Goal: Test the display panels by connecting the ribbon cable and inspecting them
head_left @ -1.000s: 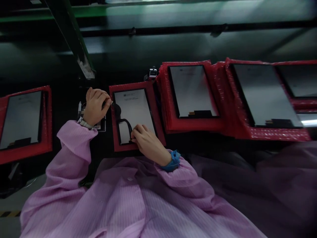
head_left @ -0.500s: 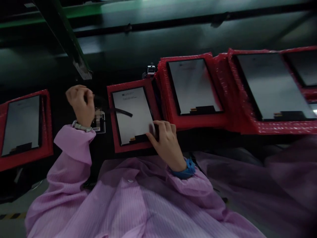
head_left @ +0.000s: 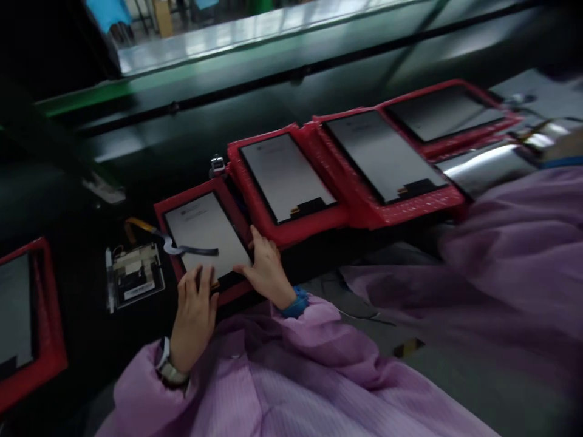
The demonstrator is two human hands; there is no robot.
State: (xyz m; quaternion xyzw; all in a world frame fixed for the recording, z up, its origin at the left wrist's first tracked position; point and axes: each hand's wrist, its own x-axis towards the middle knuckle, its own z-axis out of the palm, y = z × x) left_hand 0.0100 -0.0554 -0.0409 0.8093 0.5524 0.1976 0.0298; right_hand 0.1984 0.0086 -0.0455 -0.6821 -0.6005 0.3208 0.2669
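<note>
A display panel [head_left: 204, 226] with a pale back and dark rim lies on a red bubble-wrap bag [head_left: 164, 209] before me. My left hand [head_left: 194, 309] rests at its lower left edge with fingers stretched and apart, over the dark strip at the bottom. On the lower right edge lies my right hand [head_left: 268, 267], thumb on the panel and forefinger along its side, the two apart. A thin curved strip [head_left: 175, 247], orange at one end and dark at the other, extends over the panel's left side; its exact kind is unclear.
Left of the panel sit a small flat module [head_left: 136, 279] with a white label and a pen-like stick [head_left: 110, 282]. More panels on red bags stand right [head_left: 286, 176] and far left [head_left: 13, 309]. A co-worker's sleeve [head_left: 514, 224] reaches in at right.
My left hand has come down and right from above the module to the panel's lower edge. My right hand stays at the panel's right side. The view has shifted right.
</note>
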